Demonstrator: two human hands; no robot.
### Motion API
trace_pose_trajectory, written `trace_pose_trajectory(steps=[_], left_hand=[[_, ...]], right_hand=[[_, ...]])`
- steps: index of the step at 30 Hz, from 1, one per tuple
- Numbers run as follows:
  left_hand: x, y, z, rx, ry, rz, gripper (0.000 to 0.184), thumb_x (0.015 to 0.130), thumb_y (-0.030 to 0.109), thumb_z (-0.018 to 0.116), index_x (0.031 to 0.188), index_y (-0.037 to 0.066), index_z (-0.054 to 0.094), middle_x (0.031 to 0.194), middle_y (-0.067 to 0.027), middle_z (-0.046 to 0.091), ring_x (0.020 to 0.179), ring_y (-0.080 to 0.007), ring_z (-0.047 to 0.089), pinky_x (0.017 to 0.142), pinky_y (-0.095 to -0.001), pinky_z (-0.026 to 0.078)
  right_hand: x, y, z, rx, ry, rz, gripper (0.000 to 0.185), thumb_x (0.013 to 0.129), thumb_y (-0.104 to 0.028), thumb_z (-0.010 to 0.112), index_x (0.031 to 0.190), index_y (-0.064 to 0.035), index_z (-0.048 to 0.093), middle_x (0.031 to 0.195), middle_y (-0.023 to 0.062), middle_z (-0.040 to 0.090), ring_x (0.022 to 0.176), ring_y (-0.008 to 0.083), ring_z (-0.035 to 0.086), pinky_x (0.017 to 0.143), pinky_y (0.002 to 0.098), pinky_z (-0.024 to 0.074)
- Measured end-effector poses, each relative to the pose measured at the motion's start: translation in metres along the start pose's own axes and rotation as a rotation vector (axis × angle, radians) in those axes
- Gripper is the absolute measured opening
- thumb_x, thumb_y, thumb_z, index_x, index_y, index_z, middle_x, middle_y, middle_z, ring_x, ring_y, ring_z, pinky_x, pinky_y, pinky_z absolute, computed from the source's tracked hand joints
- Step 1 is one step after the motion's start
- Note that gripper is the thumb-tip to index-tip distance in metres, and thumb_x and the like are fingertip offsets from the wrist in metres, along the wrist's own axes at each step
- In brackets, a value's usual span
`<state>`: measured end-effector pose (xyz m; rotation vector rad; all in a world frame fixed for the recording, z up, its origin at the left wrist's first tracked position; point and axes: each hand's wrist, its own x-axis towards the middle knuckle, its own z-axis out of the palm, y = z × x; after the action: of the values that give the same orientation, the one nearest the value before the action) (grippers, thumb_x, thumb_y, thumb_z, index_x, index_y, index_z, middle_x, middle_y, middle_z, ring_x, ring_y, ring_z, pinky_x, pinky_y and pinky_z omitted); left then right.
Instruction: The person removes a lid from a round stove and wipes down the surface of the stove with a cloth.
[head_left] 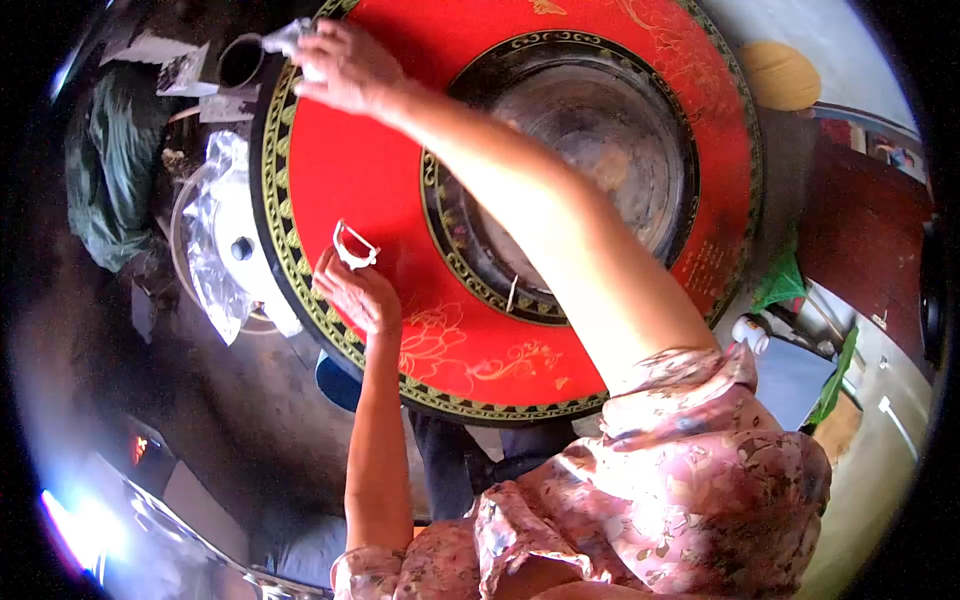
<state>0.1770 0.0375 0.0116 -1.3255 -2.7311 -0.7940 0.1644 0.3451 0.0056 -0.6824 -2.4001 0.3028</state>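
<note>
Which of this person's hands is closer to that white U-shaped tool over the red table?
Left: the left hand has the white tool at its fingertips; the right hand is farther off, by the rim of the red table, holding a crumpled wad.

one peeler (pixel 356 261), one red table (pixel 335 165)

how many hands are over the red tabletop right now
2: the right hand, holding a pale item at the rim of the red tabletop, and the left hand, closer to the body, holding a white peeler-like tool.
</note>
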Motion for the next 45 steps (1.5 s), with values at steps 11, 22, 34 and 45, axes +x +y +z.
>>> trace_pose_trajectory(steps=[11,22,34,45], left_hand=[[-0.033,-0.071,-0.04,-0.941,0.367,-0.681,0.036,0.101,0.036,0.042,0.104,0.001,0.05,0.105,-0.0115,0.055,0.094,-0.0231,0.052,0.089,-0.0406,0.045],[-0.139,-0.18,-0.161,-0.539,0.337,-0.748,0.029,0.102,0.027,0.042,0.102,0.002,0.056,0.097,-0.0098,0.057,0.087,-0.0191,0.053,0.075,-0.0353,0.043],[-0.115,-0.202,-0.186,-0.647,0.102,-0.491,0.042,0.104,0.04,0.038,0.11,0.003,0.056,0.107,-0.0133,0.059,0.092,-0.0229,0.059,0.074,-0.0363,0.048],[-0.126,-0.211,-0.203,-0.6,-0.022,-0.351,0.043,0.104,0.04,0.041,0.112,0.0,0.054,0.111,-0.0166,0.06,0.096,-0.025,0.061,0.07,-0.036,0.051]], right_hand=[[-0.256,-0.241,-0.113,0.381,-0.386,-0.138,0.047,0.097,-0.027,0.051,0.142,-0.0167,0.045,0.145,0.0056,0.046,0.136,0.0246,0.041,0.117,0.0449,0.0273],[-0.093,-0.087,-0.009,-0.107,0.262,0.131,0.047,0.079,-0.036,0.077,0.116,-0.0107,0.063,0.122,0.0066,0.059,0.114,0.028,0.051,0.1,0.0426,0.0429],[-0.378,-0.335,-0.101,0.272,-0.333,0.061,0.032,0.085,-0.009,0.068,0.116,-0.0126,0.066,0.128,0.0011,0.061,0.128,0.0225,0.049,0.112,0.0378,0.0415],[-0.367,-0.206,-0.164,-0.058,0.288,0.416,0.036,0.077,-0.002,0.072,0.111,-0.0106,0.067,0.118,0.0047,0.066,0.106,0.0206,0.061,0.088,0.0319,0.0529]])
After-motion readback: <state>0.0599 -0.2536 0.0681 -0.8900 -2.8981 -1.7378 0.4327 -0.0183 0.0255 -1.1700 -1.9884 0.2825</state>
